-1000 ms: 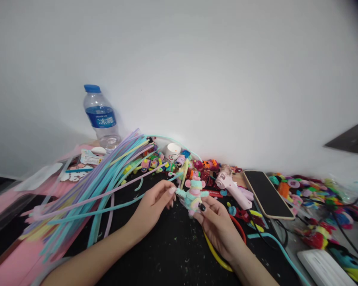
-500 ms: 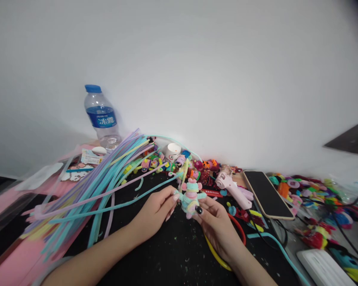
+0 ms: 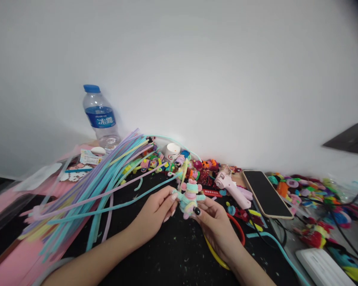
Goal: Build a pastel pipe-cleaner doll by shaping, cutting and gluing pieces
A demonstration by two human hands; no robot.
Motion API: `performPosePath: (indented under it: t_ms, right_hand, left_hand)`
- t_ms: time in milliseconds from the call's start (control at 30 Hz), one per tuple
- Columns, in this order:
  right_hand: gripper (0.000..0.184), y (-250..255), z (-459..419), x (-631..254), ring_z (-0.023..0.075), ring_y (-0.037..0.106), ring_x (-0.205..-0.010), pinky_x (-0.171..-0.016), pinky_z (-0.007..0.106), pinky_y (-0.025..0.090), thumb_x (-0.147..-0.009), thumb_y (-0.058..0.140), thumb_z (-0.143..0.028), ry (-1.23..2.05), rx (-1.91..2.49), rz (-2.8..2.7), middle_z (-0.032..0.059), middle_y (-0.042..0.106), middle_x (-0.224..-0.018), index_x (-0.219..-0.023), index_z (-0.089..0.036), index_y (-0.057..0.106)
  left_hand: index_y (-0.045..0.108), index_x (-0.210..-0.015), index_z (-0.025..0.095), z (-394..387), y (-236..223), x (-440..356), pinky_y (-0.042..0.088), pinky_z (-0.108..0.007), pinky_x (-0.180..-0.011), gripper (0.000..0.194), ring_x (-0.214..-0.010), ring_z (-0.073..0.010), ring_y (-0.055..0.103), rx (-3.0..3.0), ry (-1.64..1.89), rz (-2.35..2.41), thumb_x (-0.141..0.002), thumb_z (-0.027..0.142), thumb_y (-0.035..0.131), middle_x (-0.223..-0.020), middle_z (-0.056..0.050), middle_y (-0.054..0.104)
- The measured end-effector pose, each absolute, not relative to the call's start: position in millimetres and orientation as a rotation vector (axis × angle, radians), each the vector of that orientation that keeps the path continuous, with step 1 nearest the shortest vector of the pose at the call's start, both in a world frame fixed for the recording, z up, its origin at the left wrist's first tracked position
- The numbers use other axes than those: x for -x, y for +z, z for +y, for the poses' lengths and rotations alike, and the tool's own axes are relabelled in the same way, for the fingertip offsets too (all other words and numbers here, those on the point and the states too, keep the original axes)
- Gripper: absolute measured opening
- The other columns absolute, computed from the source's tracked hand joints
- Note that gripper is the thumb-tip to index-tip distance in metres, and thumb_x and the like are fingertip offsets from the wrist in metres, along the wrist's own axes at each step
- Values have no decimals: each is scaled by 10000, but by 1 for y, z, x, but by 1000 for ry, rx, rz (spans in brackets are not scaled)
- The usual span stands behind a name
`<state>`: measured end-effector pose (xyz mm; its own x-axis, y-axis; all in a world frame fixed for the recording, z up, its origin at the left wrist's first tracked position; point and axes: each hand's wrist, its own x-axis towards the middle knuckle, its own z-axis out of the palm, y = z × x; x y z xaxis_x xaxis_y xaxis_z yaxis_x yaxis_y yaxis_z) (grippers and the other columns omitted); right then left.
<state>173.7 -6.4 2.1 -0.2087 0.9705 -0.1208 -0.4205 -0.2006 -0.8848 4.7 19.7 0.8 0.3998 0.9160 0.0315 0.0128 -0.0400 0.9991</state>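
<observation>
A small pipe-cleaner bear (image 3: 189, 198) in pastel mint, pink and yellow is held up between my two hands over the black mat (image 3: 170, 254). My left hand (image 3: 159, 208) pinches the bear's arm on the left side with thumb and fingertips. The lower right of its body is gripped by my right hand (image 3: 214, 222), its black-nailed thumb in front and the fingers behind. A pale yellow pipe cleaner (image 3: 184, 171) rises just behind the bear's head. Scissors with a red and yellow handle (image 3: 216, 254) lie partly hidden under my right hand.
Left of my hands lies a large bundle of pastel pipe cleaners (image 3: 107, 190). A water bottle (image 3: 100, 119) stands by the wall. A pink glue gun (image 3: 234, 188), a phone (image 3: 267, 194), a white paper cup (image 3: 172, 151) and a white box-like device (image 3: 323, 266) lie around, with colourful pipe-cleaner figures (image 3: 308, 192) at right.
Hardly anything differs. Both hands keep their hold on the bear, and the whole view has shifted very slightly.
</observation>
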Motion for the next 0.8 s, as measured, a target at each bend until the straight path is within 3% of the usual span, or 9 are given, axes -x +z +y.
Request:
performPosePath:
  t_ms: [800]
  right_hand:
    - [293, -5, -5, -174, 247, 595, -962, -848, 395, 448, -709, 704, -198, 1573, 892, -913, 90, 682, -985, -997, -178, 660]
  left_hand:
    - [432, -710, 175, 18, -1, -6, 245, -206, -454, 291, -483, -73, 306, -1384, 908, 858, -904, 373, 345, -599, 59, 388]
